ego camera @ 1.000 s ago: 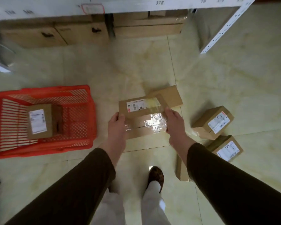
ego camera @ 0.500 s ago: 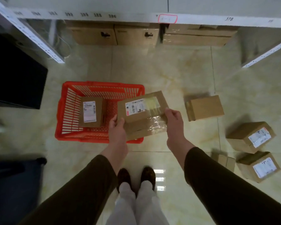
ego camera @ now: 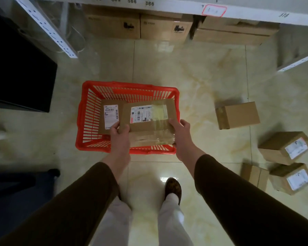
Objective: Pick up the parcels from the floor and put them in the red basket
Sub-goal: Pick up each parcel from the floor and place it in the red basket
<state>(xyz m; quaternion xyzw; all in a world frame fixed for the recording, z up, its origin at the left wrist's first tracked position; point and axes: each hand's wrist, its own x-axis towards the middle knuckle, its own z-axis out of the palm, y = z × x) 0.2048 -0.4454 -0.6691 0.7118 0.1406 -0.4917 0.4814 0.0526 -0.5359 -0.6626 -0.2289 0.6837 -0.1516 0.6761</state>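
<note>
I hold a flat brown taped parcel (ego camera: 150,119) with a white label over the red basket (ego camera: 89,96). My left hand (ego camera: 120,137) grips its left edge and my right hand (ego camera: 180,134) grips its right edge. Inside the basket lies another labelled parcel (ego camera: 110,115), partly hidden by the held one. On the floor to the right sit a plain brown parcel (ego camera: 237,115), two labelled boxes (ego camera: 284,148) (ego camera: 291,179), and a small plain box (ego camera: 254,174) beside them.
A white shelf (ego camera: 167,8) runs along the top, with cardboard cartons (ego camera: 139,26) under it. A dark block (ego camera: 20,71) stands at the left, a dark object (ego camera: 21,183) at lower left. My feet (ego camera: 172,188) stand on glossy tiles just before the basket.
I have turned left with the parcel: it was over bare floor, then at the basket's right edge, and now hangs above the basket's inside. Both hands kept their grip.
</note>
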